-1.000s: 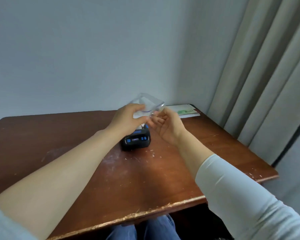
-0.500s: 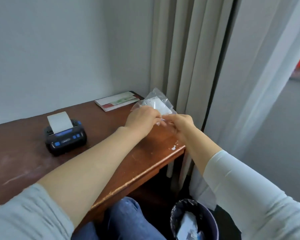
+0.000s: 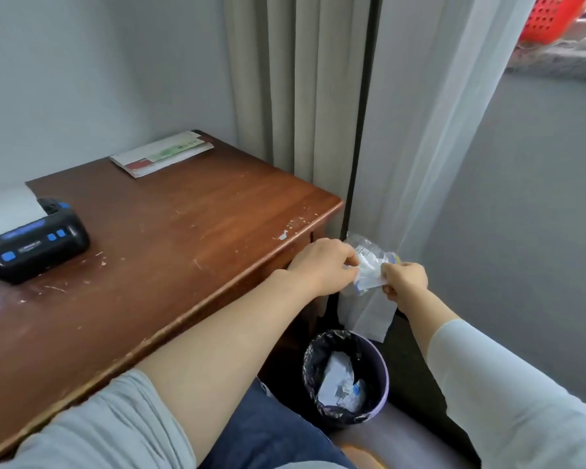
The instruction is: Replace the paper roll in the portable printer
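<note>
The black portable printer [image 3: 34, 242] with blue buttons sits at the left of the wooden table [image 3: 170, 231], a strip of white paper [image 3: 9, 206] sticking up from its slot. Past the table's right corner, my left hand [image 3: 325, 265] and my right hand [image 3: 403, 280] both pinch a crumpled clear plastic wrapper [image 3: 369, 265], scrunched between them. The wrapper hangs in the air above the floor, higher than the bin and slightly behind it.
A purple waste bin [image 3: 347, 377] lined with a black bag and holding scraps stands on the floor by the table's right side. A flat paper packet [image 3: 163, 154] lies at the table's back. Curtains [image 3: 301, 96] hang right behind the corner.
My view and both hands have swung right and down, from above the printer to beyond the table's corner over the floor. The wrapper is now more crumpled between my fingers.
</note>
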A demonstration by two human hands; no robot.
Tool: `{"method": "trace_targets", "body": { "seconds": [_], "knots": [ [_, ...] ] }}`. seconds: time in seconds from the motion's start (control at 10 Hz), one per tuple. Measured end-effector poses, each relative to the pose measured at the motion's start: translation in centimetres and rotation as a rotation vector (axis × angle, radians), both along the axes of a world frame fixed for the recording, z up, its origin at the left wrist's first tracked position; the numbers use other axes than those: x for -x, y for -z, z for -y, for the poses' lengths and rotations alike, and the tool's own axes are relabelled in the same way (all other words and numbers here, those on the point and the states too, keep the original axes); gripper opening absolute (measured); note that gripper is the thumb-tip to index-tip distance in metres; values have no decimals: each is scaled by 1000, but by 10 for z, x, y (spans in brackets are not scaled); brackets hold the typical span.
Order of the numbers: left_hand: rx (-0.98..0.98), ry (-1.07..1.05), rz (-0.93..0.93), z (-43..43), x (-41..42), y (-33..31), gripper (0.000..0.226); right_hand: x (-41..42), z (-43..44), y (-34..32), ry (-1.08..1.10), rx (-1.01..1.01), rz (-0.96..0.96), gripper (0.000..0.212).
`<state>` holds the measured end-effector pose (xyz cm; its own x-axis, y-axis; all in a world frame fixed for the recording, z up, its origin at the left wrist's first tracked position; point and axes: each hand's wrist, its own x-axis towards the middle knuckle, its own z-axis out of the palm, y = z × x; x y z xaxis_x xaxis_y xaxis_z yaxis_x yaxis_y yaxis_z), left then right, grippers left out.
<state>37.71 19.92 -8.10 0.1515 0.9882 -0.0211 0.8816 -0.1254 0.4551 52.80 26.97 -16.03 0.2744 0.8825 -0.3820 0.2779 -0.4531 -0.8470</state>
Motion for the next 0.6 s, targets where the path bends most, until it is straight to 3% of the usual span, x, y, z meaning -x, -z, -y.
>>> {"method": "trace_targets", "body": {
  "seconds": [0.2,0.3,0.5,0.6],
  "knots": [
    [188,8,8,5,-5,47,26,-18,11,88,-261,114,371,23],
    [228,-13,3,5,0,59,26,-15,19,110,-344,154,428,21],
    [225,-38,17,0,11,59,28,-6,18,108,-358,359,177,24],
    [198,-48,35,-2,15,49,28,-2,7,94,-314,193,270,17]
  ]
}}
